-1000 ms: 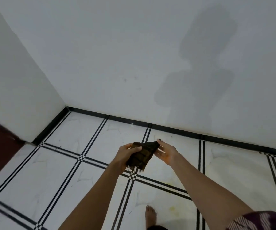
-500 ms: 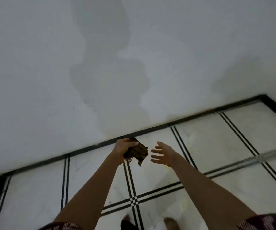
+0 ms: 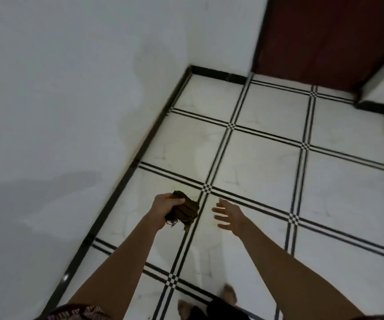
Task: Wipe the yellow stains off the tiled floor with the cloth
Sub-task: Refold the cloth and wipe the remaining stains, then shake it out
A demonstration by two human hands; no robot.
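A crumpled, frayed brown cloth (image 3: 182,212) is clenched in the left hand (image 3: 163,210); right of the cloth, the right hand (image 3: 229,215) is held empty, fingers spread, above the glossy tiled floor (image 3: 267,172).

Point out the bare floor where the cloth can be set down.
Most tiles are bare: the tiled floor between the black skirting and the dark red door lies open. Crowded only near the feet at the bottom. The left hand grips the cloth; the right hand is empty.

A single wide-angle head-worn camera looks steeply down from standing height over both outstretched forearms at the tiled floor (image 3: 267,162), tilted so the white wall (image 3: 59,100) fills the left and a dark red door (image 3: 320,38) the upper right.
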